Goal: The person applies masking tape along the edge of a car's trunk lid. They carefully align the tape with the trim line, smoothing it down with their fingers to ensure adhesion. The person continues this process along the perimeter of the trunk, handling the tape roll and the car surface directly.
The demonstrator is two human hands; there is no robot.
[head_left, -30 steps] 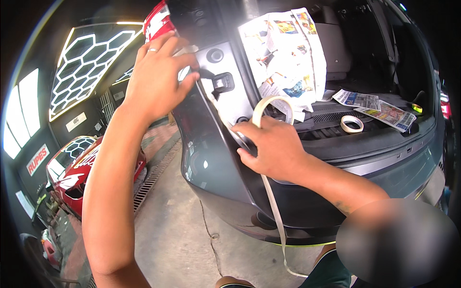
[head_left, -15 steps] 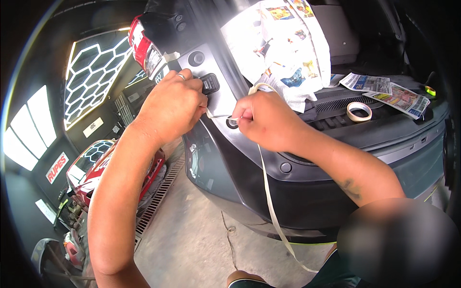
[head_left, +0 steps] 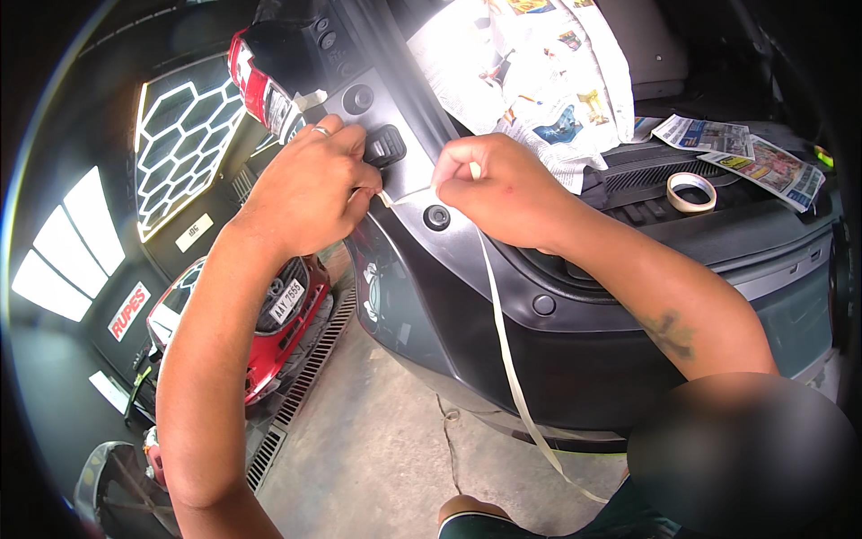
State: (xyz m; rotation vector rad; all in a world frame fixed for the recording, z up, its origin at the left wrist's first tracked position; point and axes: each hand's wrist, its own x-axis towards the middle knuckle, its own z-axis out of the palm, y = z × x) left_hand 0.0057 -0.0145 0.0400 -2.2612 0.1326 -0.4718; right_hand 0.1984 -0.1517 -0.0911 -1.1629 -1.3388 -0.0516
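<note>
My left hand [head_left: 319,175] is closed at the edge of the grey rear pillar panel [head_left: 395,184] of a car, pinching a strip of masking tape [head_left: 404,199] just below a dark recessed fitting [head_left: 384,145]. My right hand [head_left: 489,189] is also closed on that tape, which stretches between my two hands beside a round bolt [head_left: 437,216]. A long strip hangs from my right hand down past the dark bumper [head_left: 579,377]. Whether my right hand still holds the roll is hidden. A red tail light [head_left: 251,81] with tape on it is at upper left.
Newspaper [head_left: 539,72] covers the upper opening; more sheets [head_left: 709,135] and a tape roll [head_left: 691,177] lie on the boot sill [head_left: 628,242]. A red car [head_left: 265,355], a floor drain grate [head_left: 314,377] and a cable [head_left: 447,449] are at left and below.
My left hand has moved down from the tail light to the panel's edge. My right hand has risen, pulling the strip across; the roll seen in it earlier is now hidden.
</note>
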